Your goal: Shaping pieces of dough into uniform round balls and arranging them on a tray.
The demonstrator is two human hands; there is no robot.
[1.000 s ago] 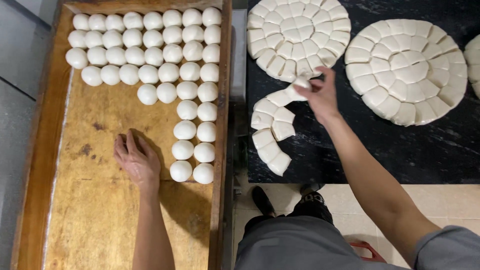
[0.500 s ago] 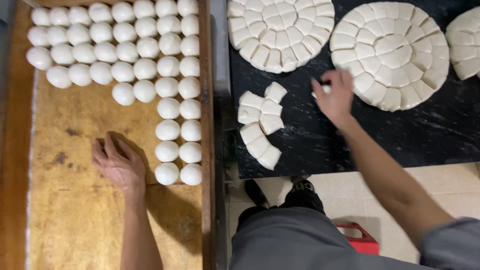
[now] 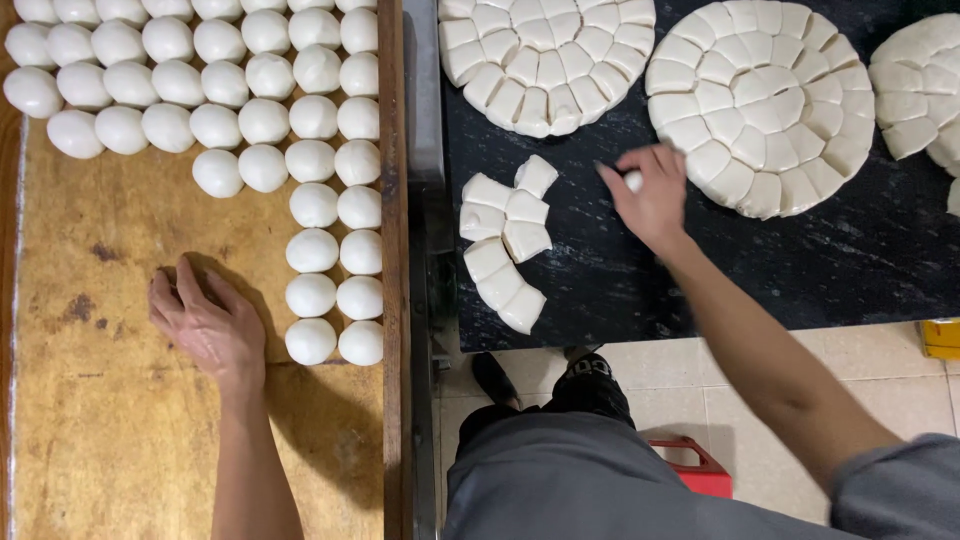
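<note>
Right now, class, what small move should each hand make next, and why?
Probably the right hand carries its dough piece over to the wooden tray, where the left hand rests palm-down beside the last dough balls, as the rows end there.

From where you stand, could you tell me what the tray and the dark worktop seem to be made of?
Tray: looks like bare wood, matte tan with grain, dark stains and raised rims. Dark worktop: probably polished stone, black with pale flecks and a slight sheen, though laminate is possible.
</note>
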